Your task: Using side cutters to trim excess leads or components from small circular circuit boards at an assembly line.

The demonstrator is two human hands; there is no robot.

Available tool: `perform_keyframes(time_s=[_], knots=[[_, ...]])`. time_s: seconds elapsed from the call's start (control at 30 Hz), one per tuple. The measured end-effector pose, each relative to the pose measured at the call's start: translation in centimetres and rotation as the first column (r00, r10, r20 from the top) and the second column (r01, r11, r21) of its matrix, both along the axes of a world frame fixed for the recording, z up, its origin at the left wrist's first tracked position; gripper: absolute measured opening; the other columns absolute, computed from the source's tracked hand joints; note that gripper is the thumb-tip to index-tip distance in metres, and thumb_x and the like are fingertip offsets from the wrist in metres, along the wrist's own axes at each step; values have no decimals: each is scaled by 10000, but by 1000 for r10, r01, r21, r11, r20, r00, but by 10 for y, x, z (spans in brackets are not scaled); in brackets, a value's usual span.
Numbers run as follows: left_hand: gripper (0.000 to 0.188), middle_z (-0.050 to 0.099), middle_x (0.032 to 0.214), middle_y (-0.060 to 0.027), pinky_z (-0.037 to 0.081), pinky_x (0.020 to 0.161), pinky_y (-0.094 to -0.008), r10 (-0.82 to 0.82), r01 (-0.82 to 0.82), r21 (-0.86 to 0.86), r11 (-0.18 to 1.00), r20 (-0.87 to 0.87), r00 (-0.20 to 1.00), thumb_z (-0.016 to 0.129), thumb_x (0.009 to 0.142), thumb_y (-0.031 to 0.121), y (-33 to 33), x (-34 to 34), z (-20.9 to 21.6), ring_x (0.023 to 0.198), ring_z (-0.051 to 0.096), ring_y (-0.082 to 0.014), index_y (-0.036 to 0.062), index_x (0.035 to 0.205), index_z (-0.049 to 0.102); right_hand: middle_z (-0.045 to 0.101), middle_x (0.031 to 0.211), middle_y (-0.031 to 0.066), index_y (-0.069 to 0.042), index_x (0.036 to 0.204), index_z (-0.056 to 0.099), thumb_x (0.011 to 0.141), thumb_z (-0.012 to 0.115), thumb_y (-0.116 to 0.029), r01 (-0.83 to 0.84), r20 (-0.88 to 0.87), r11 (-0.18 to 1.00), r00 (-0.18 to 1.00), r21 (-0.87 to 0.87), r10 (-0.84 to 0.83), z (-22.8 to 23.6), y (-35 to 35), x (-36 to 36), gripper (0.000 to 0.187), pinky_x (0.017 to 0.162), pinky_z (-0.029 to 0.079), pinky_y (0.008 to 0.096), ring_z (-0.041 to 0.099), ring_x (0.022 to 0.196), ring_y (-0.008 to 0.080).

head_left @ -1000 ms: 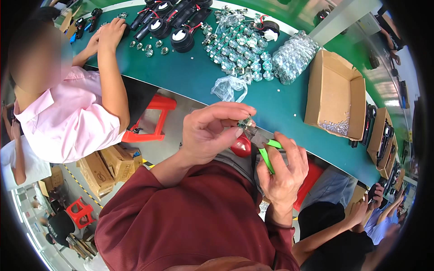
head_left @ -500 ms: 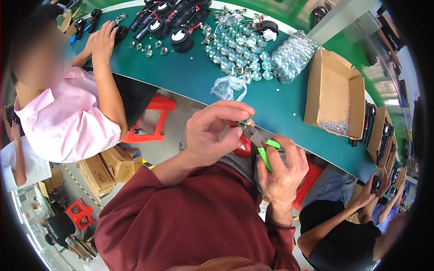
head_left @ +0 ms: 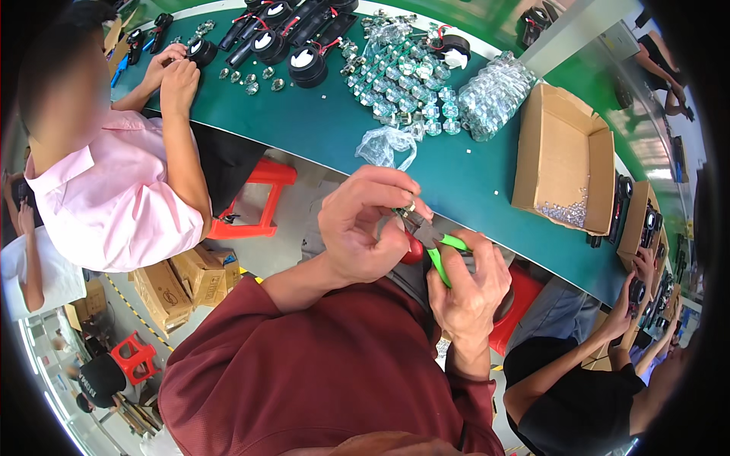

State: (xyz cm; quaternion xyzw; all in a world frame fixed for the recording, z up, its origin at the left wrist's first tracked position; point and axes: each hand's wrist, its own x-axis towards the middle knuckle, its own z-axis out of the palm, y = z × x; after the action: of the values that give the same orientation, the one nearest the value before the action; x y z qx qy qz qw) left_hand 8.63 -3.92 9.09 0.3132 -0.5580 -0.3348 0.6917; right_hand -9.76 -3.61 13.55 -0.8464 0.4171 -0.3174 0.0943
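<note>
A green workbench (head_left: 304, 125) runs in front of the person. Near its right end stands an open cardboard box (head_left: 566, 148); toward its far edge lies a pile of glassy parts (head_left: 407, 83). By the near edge, the right hand (head_left: 471, 285) has its fingers wrapped around green-handled pliers (head_left: 430, 237). The left hand (head_left: 369, 224) pinches a small metallic part (head_left: 408, 207) at the pliers' tips; whether the jaws grip it cannot be told.

A red plastic stool (head_left: 275, 174) stands near a co-worker (head_left: 122, 209) in a pink short-sleeved shirt. Brown cardboard cartons (head_left: 161, 295) sit beside black-and-yellow striped floor tape (head_left: 138, 314)
</note>
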Motion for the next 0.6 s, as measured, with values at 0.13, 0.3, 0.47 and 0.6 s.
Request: perform_keyframes(time_s=[0.13, 0.3, 0.47, 0.6], knots=[[376, 551, 1193, -244, 656, 803, -428, 21, -21, -1, 1000, 24, 999, 432, 791, -188, 0, 1, -2, 898, 722, -302, -54, 1121, 552, 654, 965, 124, 0, 856, 709, 602, 723, 9, -1, 19, 1000, 1000, -7, 2, -2, 0, 1, 254, 669, 531, 399, 650, 765, 315], [368, 549, 1188, -239, 656, 801, -426, 31, -31, 9, 999, 8, 999, 438, 795, -178, 0, 1, -4, 895, 718, -296, -56, 1122, 554, 657, 965, 129, 1, 861, 713, 589, 719, 7, -8, 29, 1000, 1000, 8, 8, -2, -1, 2, 272, 667, 531, 396, 650, 764, 314], [338, 553, 1184, -232, 656, 803, -428, 36, -36, 10, 999, 16, 999, 472, 815, -169, -2, 2, -4, 898, 717, -293, -53, 1121, 557, 663, 981, 134, 1, 867, 716, 589, 715, 1, -5, 30, 1000, 1000, 5, 5, -2, -2, 0, 278, 677, 537, 397, 661, 785, 320], [335, 612, 1179, -234, 643, 790, -363, -36, 36, -8, 999, -19, 999, 565, 799, -172, -8, 9, -2, 931, 728, -274, -62, 1109, 631, 676, 1011, 140, -1, 890, 722, 591, 709, -7, -12, 6, 1000, 1000, 11, 12, 2, -7, -5, 299, 716, 552, 417, 667, 801, 328]])
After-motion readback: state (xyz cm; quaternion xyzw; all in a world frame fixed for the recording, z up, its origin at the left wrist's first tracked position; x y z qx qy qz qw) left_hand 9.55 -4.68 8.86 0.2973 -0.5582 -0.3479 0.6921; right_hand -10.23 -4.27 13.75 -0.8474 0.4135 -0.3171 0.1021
